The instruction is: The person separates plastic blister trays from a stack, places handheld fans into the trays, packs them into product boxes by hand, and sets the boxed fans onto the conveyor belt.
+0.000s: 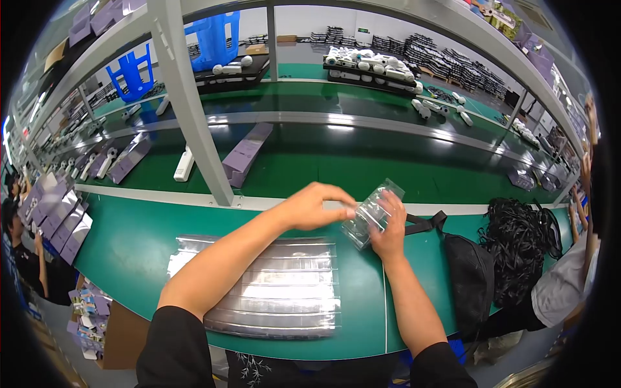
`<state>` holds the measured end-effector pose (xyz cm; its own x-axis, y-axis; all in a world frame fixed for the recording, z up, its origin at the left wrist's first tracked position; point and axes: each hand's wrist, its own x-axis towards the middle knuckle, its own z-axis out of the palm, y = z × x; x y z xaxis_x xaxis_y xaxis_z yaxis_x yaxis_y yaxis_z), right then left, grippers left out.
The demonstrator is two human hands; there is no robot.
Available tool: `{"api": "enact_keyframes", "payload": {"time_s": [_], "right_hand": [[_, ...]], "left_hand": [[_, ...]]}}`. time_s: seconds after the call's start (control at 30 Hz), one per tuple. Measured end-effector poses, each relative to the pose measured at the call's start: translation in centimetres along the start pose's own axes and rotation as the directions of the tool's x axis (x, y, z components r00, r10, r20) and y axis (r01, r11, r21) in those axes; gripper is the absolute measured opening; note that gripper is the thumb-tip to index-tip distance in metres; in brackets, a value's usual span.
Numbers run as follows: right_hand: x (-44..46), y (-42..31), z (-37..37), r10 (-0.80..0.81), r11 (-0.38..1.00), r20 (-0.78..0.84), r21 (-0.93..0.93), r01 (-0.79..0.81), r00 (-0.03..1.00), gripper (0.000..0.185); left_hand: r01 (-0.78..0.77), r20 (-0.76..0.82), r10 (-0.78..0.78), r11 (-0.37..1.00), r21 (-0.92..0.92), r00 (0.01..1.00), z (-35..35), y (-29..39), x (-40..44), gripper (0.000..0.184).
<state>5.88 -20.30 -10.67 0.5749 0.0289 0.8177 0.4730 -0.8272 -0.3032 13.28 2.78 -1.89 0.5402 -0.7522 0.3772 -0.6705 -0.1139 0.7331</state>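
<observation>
One clear plastic packet [362, 225] was held in the right hand's grip [390, 226], two o'clock from shiny plastic sheeting [284, 291] on the counter [123, 246]; the left hand [315, 207] hovered at its nine o'clock, grip impossible to tell.

A black bag [470, 278] lies beside tangled black strands [519, 252].

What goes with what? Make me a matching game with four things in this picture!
1. Clear packet
2. Flat plastic sheets
3. Black straps
4. Plastic stools

A. Tangled in a heap
B. Blue
C. Beneath the left forearm
D. In the right hand

Right pairs: 1-D, 2-C, 3-A, 4-B
</observation>
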Motion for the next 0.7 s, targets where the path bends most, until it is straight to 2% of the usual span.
{"api": "enact_keyframes", "payload": {"time_s": [0.03,0.1,0.17,0.23,0.27,0.33,0.37,0.43,0.47,0.63,0.7], "right_hand": [[-0.1,0.2,0.1,0.010,1.000,-0.008,0.005,-0.010,1.000,0.058],[-0.2,0.6,0.1,0.037,0.999,-0.034,0.008,-0.037,0.999,0.057],[-0.2,0.3,0.2,0.037,0.999,-0.057,0.024,-0.036,0.998,0.058],[-0.1,0.0,0.4,0.035,0.998,-0.094,0.060,-0.029,0.995,0.059],[-0.2,0.2,0.5,0.037,0.998,-0.098,0.056,-0.032,0.994,0.059],[-0.8,0.7,1.1,0.102,0.989,-0.100,0.122,-0.089,0.990,0.061],[-1.0,0.8,1.2,0.134,0.981,-0.100,0.155,-0.118,0.986,0.062],[-1.0,0.8,1.1,0.111,0.987,-0.089,0.129,-0.099,0.990,0.062],[-0.9,0.8,0.9,0.093,0.991,-0.079,0.101,-0.085,0.993,0.063],[-0.7,0.6,0.6,0.083,0.995,-0.067,0.069,-0.079,0.994,0.060],[-0.8,0.7,0.7,0.070,0.997,-0.081,0.050,-0.066,0.994,0.059]], "left_hand": [[-0.032,-0.087,0.034,0.999,0.034,0.996,-0.3,-0.2,0.2,0.028],[0.085,-0.314,0.044,0.919,0.385,0.948,-3.0,-1.7,0.8,0.032],[0.287,-0.542,0.176,0.694,0.660,0.822,-5.4,-4.6,0.2,0.037],[0.498,-0.647,0.122,0.537,0.681,0.752,-7.5,-6.0,-1.0,0.046],[0.493,-0.644,0.125,0.540,0.683,0.755,-7.9,-7.1,-1.7,0.046],[0.724,-0.763,0.136,0.246,0.644,0.632,-8.0,-8.6,-2.8,0.054],[0.723,-0.761,0.136,0.246,0.646,0.634,-8.0,-8.8,-2.8,0.054],[0.808,-0.780,-0.237,0.291,0.512,0.579,-8.3,-8.9,-2.8,0.059],[0.848,-0.740,-0.415,0.291,0.443,0.529,-8.4,-8.8,-2.8,0.062],[0.846,-0.709,-0.463,0.324,0.422,0.531,-8.4,-8.9,-3.0,0.067],[0.844,-0.587,-0.607,0.407,0.350,0.536,-8.1,-9.5,-3.2,0.071]]}}
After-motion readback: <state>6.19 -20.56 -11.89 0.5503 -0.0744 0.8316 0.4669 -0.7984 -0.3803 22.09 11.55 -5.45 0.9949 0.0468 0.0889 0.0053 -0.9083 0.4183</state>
